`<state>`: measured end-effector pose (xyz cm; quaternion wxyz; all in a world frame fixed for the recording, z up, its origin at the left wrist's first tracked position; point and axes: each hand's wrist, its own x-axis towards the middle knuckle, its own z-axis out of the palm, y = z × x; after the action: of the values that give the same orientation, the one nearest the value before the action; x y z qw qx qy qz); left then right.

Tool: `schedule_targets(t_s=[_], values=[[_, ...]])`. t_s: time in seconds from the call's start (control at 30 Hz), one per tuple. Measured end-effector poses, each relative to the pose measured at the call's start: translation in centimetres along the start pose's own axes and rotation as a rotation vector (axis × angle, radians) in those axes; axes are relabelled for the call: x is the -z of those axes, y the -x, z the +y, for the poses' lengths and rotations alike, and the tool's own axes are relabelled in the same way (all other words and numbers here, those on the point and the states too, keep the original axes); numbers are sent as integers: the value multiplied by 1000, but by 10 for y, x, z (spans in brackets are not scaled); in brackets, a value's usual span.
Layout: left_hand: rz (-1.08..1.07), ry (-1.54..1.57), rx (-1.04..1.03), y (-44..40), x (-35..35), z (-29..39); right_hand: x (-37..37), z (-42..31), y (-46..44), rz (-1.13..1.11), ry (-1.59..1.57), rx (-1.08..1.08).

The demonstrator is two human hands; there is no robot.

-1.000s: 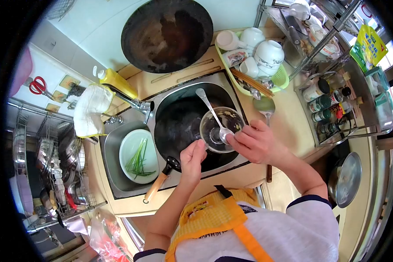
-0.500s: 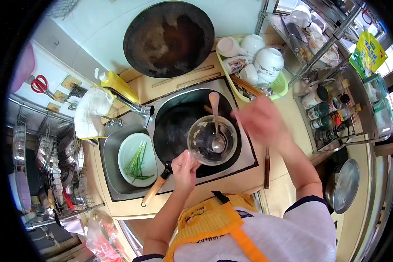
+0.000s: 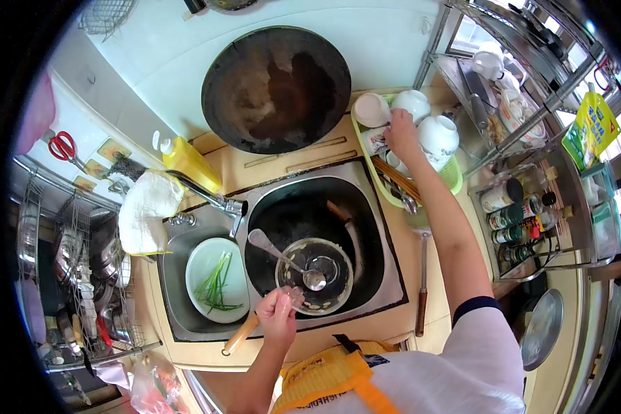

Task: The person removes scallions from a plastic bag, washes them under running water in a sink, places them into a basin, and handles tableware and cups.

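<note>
My left hand (image 3: 279, 308) is closed on the rim of a glass bowl (image 3: 333, 265), held over the lower part of the right sink basin. A metal spoon (image 3: 313, 279) rests inside the bowl, its handle leaning over the far left rim. My right hand (image 3: 401, 131) reaches into the green dish basket (image 3: 452, 176), among white bowls (image 3: 437, 138) and cups; its fingers are bent at a small white cup, and whether they grip it is unclear. Beneath the glass bowl, a dark pan with a wooden handle (image 3: 241, 336) fills the right basin (image 3: 283, 207).
Green onions (image 3: 216, 284) lie in a pale bowl (image 3: 237, 303) in the left basin. The faucet (image 3: 229, 205) and yellow bottle (image 3: 190, 164) stand behind it. A large wok (image 3: 276, 90) leans on the wall. Right of the sink are a spatula (image 3: 421, 290) and a jar rack (image 3: 507, 214).
My right hand has let go of the spoon and moved up and over to the dish basket. My left hand has shifted the glass bowl left and nearer; the spoon now leans left.
</note>
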<state>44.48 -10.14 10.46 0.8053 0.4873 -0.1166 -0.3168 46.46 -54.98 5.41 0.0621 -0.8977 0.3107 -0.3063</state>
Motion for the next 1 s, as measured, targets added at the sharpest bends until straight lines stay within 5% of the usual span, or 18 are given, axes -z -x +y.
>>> schedule_targets(t_s=[0.2,0.4,0.7,0.8,1.0], values=[[-60,-21,-85,-12,4,1,-19,21,-23,-192,93,-108],[-45,-3,-65,-18,-1,-1,-11,37,-42,-337,-170,-231],[-9,28,-17,-17,-9,2,-8,33,-35,-128,-371,-342],[-18,35,-37,-16,-5,-1,31,18,-33,-174,-261,-276],[13,-80,-4,-10,-3,2,105,-15,-28,17,167,249]])
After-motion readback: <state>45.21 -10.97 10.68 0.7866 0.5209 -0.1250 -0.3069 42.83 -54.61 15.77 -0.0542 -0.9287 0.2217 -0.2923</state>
